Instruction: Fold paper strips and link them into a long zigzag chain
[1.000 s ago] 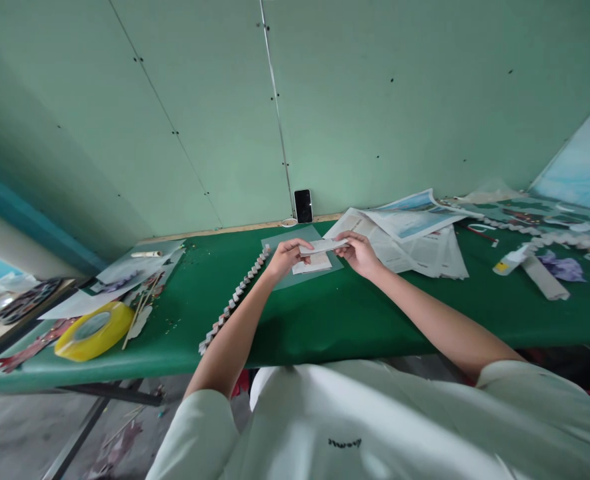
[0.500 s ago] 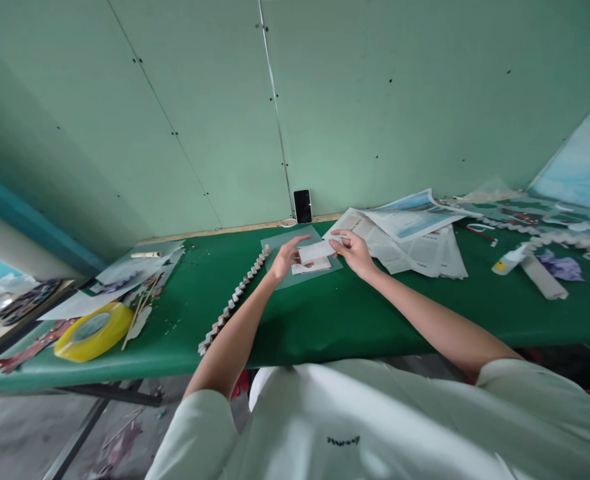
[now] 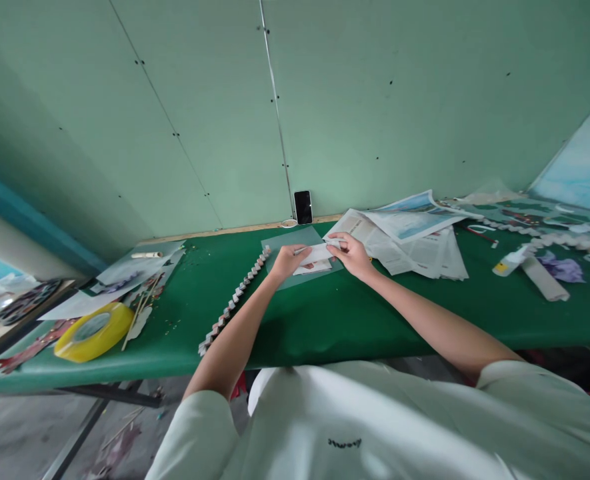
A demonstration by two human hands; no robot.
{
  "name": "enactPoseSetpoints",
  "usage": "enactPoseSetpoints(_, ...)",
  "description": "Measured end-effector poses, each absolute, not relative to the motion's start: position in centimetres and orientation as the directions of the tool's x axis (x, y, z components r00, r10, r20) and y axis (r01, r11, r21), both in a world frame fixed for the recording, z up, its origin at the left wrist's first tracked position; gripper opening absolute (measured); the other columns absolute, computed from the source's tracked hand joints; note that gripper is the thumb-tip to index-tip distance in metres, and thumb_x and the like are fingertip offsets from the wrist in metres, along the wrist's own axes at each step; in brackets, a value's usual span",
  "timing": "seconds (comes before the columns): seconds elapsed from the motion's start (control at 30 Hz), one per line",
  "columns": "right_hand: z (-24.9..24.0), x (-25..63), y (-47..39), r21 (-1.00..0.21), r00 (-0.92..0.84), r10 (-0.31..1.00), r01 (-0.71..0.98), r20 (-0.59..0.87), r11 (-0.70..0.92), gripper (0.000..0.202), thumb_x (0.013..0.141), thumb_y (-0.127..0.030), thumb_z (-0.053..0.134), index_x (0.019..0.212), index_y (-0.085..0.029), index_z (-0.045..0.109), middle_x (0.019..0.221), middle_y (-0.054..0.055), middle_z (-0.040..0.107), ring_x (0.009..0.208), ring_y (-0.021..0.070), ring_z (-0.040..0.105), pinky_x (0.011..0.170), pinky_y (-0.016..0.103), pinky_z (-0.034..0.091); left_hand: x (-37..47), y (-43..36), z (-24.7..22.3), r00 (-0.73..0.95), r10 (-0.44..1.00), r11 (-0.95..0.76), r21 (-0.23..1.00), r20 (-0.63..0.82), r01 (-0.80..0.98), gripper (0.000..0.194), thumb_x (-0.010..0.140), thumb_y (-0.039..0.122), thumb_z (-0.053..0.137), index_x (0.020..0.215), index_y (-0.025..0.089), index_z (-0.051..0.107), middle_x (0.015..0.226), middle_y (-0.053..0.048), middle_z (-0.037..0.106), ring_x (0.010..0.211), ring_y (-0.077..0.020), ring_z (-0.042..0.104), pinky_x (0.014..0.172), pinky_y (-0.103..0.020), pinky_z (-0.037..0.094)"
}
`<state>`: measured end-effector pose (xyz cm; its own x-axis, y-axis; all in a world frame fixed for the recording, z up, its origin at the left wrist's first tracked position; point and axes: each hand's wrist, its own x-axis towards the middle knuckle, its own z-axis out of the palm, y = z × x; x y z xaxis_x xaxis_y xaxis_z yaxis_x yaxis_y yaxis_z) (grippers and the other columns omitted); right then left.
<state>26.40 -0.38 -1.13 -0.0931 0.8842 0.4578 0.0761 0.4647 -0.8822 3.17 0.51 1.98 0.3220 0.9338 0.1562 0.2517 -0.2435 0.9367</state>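
A small strip of pale paper [image 3: 319,253] is stretched between my two hands. My left hand [image 3: 285,261] pinches its left end, and my right hand [image 3: 351,255] grips the right end. Beneath the strip, more small paper pieces [image 3: 312,267] lie on a translucent sheet [image 3: 295,239]. A folded zigzag paper chain [image 3: 235,298] runs diagonally on the green table [image 3: 295,333], left of the sheet and beside my left forearm.
A phone [image 3: 303,207] leans on the wall. Newspapers [image 3: 419,257] lie at right, with a glue bottle [image 3: 509,261] and purple crumpled material [image 3: 562,267] beyond. Yellow tape [image 3: 95,332], sticks [image 3: 142,303] and papers sit at left.
The fingers of my left hand have closed onto the strip's left end. My right hand has shifted slightly and the strip now sits a little lower on its left side.
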Motion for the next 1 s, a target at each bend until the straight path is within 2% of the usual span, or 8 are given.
enactPoseSetpoints(0.17, -0.86, 26.37, -0.50, -0.895, -0.078, 0.896, 0.064, 0.437, 0.442, 0.050, 0.087, -0.060, 0.075, 0.118, -0.022, 0.066, 0.079, 0.006, 0.076, 0.066, 0.0247, 0.070, 0.068, 0.039, 0.057, 3.10, 0.37, 2.13, 0.321, 0.925, -0.305, 0.904, 0.205, 0.301, 0.054, 0.090, 0.060, 0.072, 0.108, 0.009, 0.080, 0.076, -0.010, 0.078, 0.063, -0.0203, 0.070, 0.053, -0.026, 0.051)
enactPoseSetpoints(0.37, -0.53, 26.43, -0.38, -0.915, -0.043, 0.916, 0.040, 0.399, 0.401, 0.050, 0.082, -0.062, 0.078, 0.109, -0.021, 0.070, 0.076, 0.006, 0.075, 0.064, 0.0249, 0.070, 0.068, 0.039, 0.056, 3.14, 0.13, 2.44, 0.338, 0.892, -0.413, 0.847, 0.301, 0.335, 0.048, 0.083, 0.055, 0.079, 0.099, 0.010, 0.083, 0.094, -0.012, 0.080, 0.078, -0.0237, 0.072, 0.062, -0.028, 0.055)
enactPoseSetpoints(0.5, -0.48, 26.47, -0.33, -0.912, -0.044, 0.913, 0.055, 0.405, 0.407, 0.049, 0.081, -0.068, 0.077, 0.092, -0.021, 0.070, 0.072, 0.005, 0.073, 0.066, 0.0255, 0.069, 0.067, 0.038, 0.055, 3.15, 0.19, 2.39, 0.347, 0.878, -0.444, 0.829, 0.329, 0.339, 0.046, 0.082, 0.053, 0.081, 0.099, 0.010, 0.083, 0.100, -0.013, 0.081, 0.087, -0.0269, 0.074, 0.069, -0.030, 0.057)
enactPoseSetpoints(0.63, -0.69, 26.56, -0.31, -0.899, -0.041, 0.909, 0.134, 0.415, 0.417, 0.053, 0.083, -0.073, 0.072, 0.072, -0.023, 0.059, 0.060, 0.002, 0.064, 0.068, 0.0257, 0.068, 0.062, 0.034, 0.051, 3.16, 0.28, 2.20, 0.331, 0.888, -0.426, 0.843, 0.319, 0.330, 0.045, 0.080, 0.052, 0.083, 0.099, 0.011, 0.082, 0.102, -0.014, 0.081, 0.092, -0.0285, 0.074, 0.074, -0.032, 0.058)
enactPoseSetpoints(1.0, -1.13, 26.85, -0.01, -0.877, -0.042, 0.897, 0.194, 0.441, 0.440, 0.055, 0.085, -0.076, 0.069, 0.069, -0.024, 0.058, 0.058, 0.002, 0.062, 0.064, 0.0240, 0.064, 0.054, 0.031, 0.043, 3.23, 0.19, 2.10, 0.335, 0.896, -0.396, 0.864, 0.290, 0.310, 0.044, 0.079, 0.050, 0.084, 0.100, 0.012, 0.082, 0.104, -0.014, 0.081, 0.095, -0.0296, 0.074, 0.078, -0.034, 0.059)
